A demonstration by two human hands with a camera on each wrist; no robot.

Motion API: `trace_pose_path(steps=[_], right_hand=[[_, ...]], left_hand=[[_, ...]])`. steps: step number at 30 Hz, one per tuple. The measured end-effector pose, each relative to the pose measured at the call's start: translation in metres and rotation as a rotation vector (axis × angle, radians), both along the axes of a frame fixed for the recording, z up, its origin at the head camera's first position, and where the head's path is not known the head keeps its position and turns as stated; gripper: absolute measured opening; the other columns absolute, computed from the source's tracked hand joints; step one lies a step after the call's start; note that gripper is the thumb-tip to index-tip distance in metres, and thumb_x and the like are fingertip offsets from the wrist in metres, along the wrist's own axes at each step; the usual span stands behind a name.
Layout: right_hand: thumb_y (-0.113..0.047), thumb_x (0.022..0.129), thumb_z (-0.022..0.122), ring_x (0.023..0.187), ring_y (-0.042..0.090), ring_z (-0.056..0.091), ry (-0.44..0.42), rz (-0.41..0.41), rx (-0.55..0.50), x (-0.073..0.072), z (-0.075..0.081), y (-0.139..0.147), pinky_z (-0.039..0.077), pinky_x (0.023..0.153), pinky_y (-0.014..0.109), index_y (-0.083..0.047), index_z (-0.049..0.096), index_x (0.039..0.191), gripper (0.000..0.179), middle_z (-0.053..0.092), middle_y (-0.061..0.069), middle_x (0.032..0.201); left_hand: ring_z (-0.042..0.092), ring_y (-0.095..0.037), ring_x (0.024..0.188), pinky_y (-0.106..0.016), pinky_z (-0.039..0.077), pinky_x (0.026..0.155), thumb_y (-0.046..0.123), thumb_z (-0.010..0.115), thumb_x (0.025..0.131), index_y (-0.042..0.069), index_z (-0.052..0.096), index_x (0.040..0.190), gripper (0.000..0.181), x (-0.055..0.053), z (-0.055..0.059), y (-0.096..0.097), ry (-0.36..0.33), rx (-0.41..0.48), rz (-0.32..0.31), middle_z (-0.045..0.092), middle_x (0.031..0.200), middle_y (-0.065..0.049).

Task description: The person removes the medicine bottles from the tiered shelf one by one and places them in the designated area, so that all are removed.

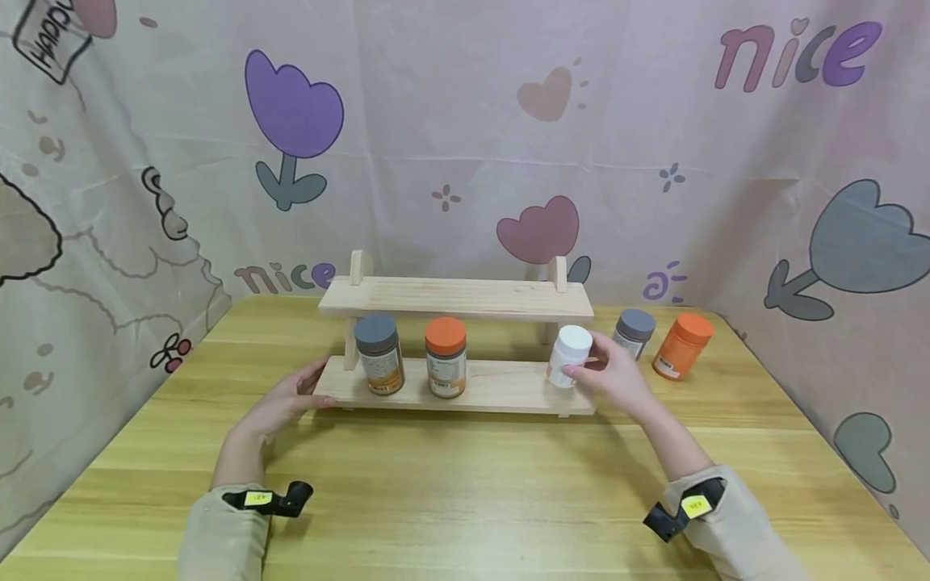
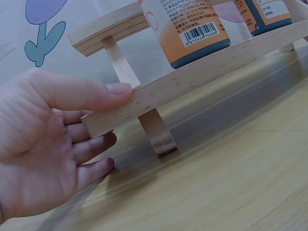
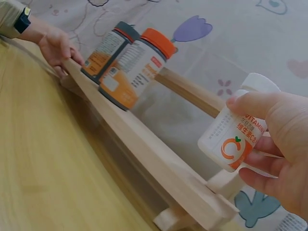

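Note:
My right hand [image 1: 617,373] grips a small white vitamin C bottle [image 1: 569,357] between thumb and fingers, at the right end of the lower board. In the right wrist view the bottle [image 3: 236,130] tilts, its orange label facing the camera. At the other end, my left hand [image 1: 285,401] holds the two-tier wooden shelf [image 1: 501,387], thumb along the board's front edge and fingers around its end. On the lower board stand a grey-capped bottle [image 1: 380,355] and, to its right, an orange-capped bottle [image 1: 446,359].
Right of the shelf, on the wooden table [image 1: 450,492], stand another grey-capped bottle [image 1: 634,329], partly behind my right hand, and an orange bottle [image 1: 681,347]. The upper board [image 1: 458,297] overhangs behind the lower one. A printed cloth [image 1: 436,121] hangs behind the table.

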State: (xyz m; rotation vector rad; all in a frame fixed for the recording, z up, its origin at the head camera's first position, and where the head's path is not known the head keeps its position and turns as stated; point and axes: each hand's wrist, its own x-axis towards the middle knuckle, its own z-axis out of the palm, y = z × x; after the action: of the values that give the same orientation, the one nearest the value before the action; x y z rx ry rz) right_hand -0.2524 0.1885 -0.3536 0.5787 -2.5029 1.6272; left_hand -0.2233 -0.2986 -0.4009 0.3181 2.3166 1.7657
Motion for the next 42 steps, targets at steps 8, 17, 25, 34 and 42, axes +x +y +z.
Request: trace_pose_path(steps=[8,17,25,34,42], right_hand=[[-0.009,0.082,0.070,0.098,0.028,0.058,-0.016,-0.059,0.039,0.002,0.005,0.019,0.049,0.079,0.020,0.006,0.045,0.128,0.054,0.057,0.025,0.113],[-0.013,0.084,0.069,0.092,0.003,0.056,0.004,-0.122,0.067,0.005,0.006,0.049,0.049,0.076,0.016,0.004,0.045,0.130,0.055,0.056,0.025,0.117],[-0.015,0.086,0.067,0.091,-0.007,0.052,0.009,-0.168,0.102,0.008,0.002,0.075,0.047,0.075,0.012,0.006,0.045,0.128,0.053,0.056,0.019,0.113],[-0.012,0.086,0.066,0.089,-0.012,0.047,-0.011,-0.192,0.139,0.010,-0.008,0.092,0.045,0.074,0.010,0.012,0.042,0.127,0.053,0.052,0.032,0.118],[-0.018,0.087,0.066,0.092,-0.001,0.048,-0.080,-0.215,0.210,0.010,-0.018,0.099,0.042,0.076,0.012,0.012,0.040,0.129,0.057,0.052,0.031,0.120]], left_hand=[[0.004,-0.041,0.137,-0.045,0.018,0.108,0.007,0.063,0.086,-0.006,0.000,0.146,0.087,0.000,0.003,0.000,0.004,0.003,-0.001,-0.001,0.151,-0.025],[0.005,-0.039,0.137,-0.050,0.013,0.108,0.009,0.065,0.085,-0.005,0.002,0.146,0.089,-0.002,-0.004,0.000,-0.011,0.014,0.029,0.000,0.152,-0.022],[0.003,-0.038,0.138,-0.051,0.010,0.108,0.010,0.064,0.085,-0.005,0.001,0.146,0.089,-0.002,-0.003,0.000,-0.013,0.015,0.023,-0.001,0.152,-0.022],[0.001,-0.038,0.138,-0.051,0.009,0.109,0.010,0.065,0.085,-0.004,0.001,0.146,0.089,-0.001,-0.001,0.000,-0.009,0.007,0.023,-0.002,0.152,-0.021],[0.002,-0.039,0.138,-0.051,0.010,0.109,0.010,0.066,0.085,-0.004,0.002,0.146,0.090,0.000,-0.001,0.000,-0.011,-0.002,0.038,-0.002,0.152,-0.022]])
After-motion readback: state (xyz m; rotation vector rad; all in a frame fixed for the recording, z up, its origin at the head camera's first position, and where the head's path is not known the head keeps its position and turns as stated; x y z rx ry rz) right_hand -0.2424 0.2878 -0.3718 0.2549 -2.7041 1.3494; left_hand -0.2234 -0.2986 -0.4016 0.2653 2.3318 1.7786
